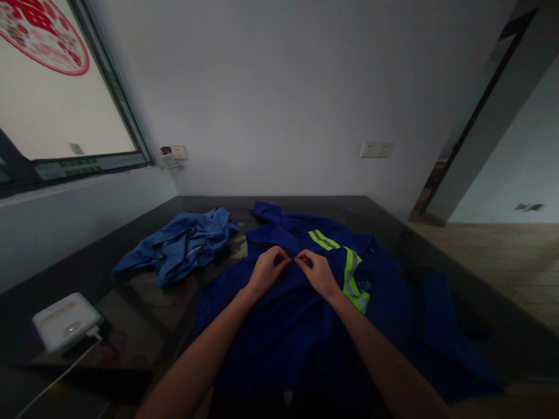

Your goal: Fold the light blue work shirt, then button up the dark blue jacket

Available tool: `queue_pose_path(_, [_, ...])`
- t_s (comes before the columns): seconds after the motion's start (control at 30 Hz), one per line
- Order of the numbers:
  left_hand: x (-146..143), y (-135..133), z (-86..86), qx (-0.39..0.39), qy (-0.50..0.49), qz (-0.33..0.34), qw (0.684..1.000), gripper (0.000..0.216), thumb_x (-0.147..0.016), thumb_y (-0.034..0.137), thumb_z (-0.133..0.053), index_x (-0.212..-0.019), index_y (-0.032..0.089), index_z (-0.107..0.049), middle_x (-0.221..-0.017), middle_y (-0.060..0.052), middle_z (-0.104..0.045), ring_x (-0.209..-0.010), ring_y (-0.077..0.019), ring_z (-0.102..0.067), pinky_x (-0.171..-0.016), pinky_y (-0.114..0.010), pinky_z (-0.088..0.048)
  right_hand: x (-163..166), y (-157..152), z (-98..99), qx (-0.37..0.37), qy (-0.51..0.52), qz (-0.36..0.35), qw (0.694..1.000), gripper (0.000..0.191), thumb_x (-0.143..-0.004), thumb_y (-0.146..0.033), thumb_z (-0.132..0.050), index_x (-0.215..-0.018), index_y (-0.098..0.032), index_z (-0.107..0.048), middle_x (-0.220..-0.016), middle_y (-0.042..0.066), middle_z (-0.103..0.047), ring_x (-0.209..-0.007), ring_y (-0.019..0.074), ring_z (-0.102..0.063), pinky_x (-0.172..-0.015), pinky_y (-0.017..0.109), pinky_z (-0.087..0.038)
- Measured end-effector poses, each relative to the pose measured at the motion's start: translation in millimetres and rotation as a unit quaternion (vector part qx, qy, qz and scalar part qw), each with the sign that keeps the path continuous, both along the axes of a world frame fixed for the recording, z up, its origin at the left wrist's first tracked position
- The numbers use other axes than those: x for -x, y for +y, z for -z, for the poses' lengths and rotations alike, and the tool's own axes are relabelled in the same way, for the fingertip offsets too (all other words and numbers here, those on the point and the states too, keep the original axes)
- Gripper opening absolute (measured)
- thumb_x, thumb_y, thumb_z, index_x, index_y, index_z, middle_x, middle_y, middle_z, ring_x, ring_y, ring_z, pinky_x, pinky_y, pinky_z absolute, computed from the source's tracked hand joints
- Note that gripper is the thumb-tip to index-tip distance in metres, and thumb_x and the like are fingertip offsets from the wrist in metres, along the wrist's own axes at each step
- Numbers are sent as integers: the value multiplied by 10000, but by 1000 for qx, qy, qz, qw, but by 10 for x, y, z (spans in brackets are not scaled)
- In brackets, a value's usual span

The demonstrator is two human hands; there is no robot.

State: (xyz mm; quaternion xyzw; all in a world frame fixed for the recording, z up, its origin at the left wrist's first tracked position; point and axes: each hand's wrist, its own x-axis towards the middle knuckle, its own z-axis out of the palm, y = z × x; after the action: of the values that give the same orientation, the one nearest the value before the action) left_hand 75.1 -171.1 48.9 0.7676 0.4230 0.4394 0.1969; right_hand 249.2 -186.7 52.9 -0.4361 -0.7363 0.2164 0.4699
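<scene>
A dark blue work jacket [279, 326] with yellow-green and grey reflective strips [351, 270] lies spread over the dark table. Near its collar, my left hand [271, 269] pinches the jacket's front between thumb and fingers. Just to the right, my right hand [317, 270] pinches the same bit of cloth, its fingertips almost meeting those of the left. Whatever small part sits between the fingertips is too small and dark to make out. One sleeve of the jacket [449, 331] stretches toward the right front edge.
A crumpled lighter blue garment [187, 244] lies at the left back of the table [144, 314]. At the front left is a white box [67, 321] with a cable plugged in. Wall sockets [376, 149] and a window [65, 87] are beyond.
</scene>
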Motion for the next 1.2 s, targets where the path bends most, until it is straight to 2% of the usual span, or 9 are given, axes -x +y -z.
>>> queue_pose_path(0.23, [-18, -80, 16, -86, 63, -15, 994, 55, -874, 233, -508, -858, 199, -549, -890, -34, -595, -841, -171, -574, -755, -278, -445, 10, 1, 0, 16, 0, 0, 1000, 192, -870, -316, -509, -752, -190, -593, -711, 20, -647, -673, 166, -604, -643, 268, -429])
queue_pose_path(0.33, [-35, -106, 37, -104, 86, -22, 991, 82, -890, 228, -473, -876, 201, -549, -901, -38, -587, -837, -169, -568, -752, -276, -443, 16, 4, 4, 29, 22, -18, 999, 202, -862, -333, -516, -749, -185, -594, -709, 15, -644, -675, 162, -598, -645, 264, -437])
queue_pose_path(0.43, [-49, -111, 33, -102, 67, -21, 992, 83, -881, 219, -485, -847, 197, -558, -910, -39, -587, -838, -163, -567, -760, -273, -443, 18, 6, 2, 28, 33, -28, 999, 213, -860, -342, -515, -754, -181, -605, -713, 14, -645, -673, 157, -589, -649, 263, -441])
queue_pose_path(0.5, [-53, -102, 13, -79, 24, -9, 997, 61, -862, 229, -525, -838, 194, -569, -901, -33, -598, -843, -160, -571, -773, -273, -447, 16, 7, -2, 23, 39, -24, 999, 212, -860, -345, -514, -766, -182, -611, -719, 17, -648, -679, 159, -590, -655, 265, -443])
queue_pose_path(0.6, [-54, -70, -21, 0, -61, 16, 998, 103, -845, 283, -556, -851, 184, -586, -868, -25, -624, -829, -160, -585, -764, -275, -463, 11, 10, -5, 17, 54, -5, 998, 196, -855, -344, -520, -796, -183, -615, -749, 25, -660, -701, 166, -601, -670, 272, -447])
queue_pose_path(0.73, [-50, 1, -17, 97, -170, 48, 979, 167, -783, 319, -627, -830, 167, -578, -814, -9, -617, -769, -140, -587, -719, -254, -475, 5, 10, 0, 9, 69, 15, 997, 189, -837, -356, -543, -826, -180, -611, -724, 21, -645, -675, 164, -594, -652, 270, -447])
queue_pose_path(0.87, [-47, 50, 18, 151, -221, 71, 961, 273, -721, 362, -690, -864, 167, -564, -772, 11, -593, -714, -116, -575, -670, -226, -470, 8, 2, -3, 6, 70, 12, 997, 194, -833, -370, -548, -831, -185, -607, -692, 14, -632, -646, 159, -577, -624, 266, -443])
queue_pose_path(1.03, [-49, 31, 6, 165, -236, 79, 954, 316, -722, 358, -695, -941, 175, -560, -823, 3, -589, -748, -115, -575, -677, -218, -466, 12, -7, -17, 4, 79, 10, 997, 191, -834, -365, -553, -824, -182, -606, -725, 22, -639, -671, 164, -588, -648, 270, -448])
queue_pose_path(1.2, [-61, 6, 4, 128, -217, 71, 965, 295, -729, 277, -689, -979, 179, -566, -884, -19, -584, -818, -135, -568, -734, -242, -468, 18, -15, -20, 3, 72, 5, 997, 182, -839, -359, -554, -830, -185, -606, -721, 16, -634, -677, 164, -590, -646, 266, -444])
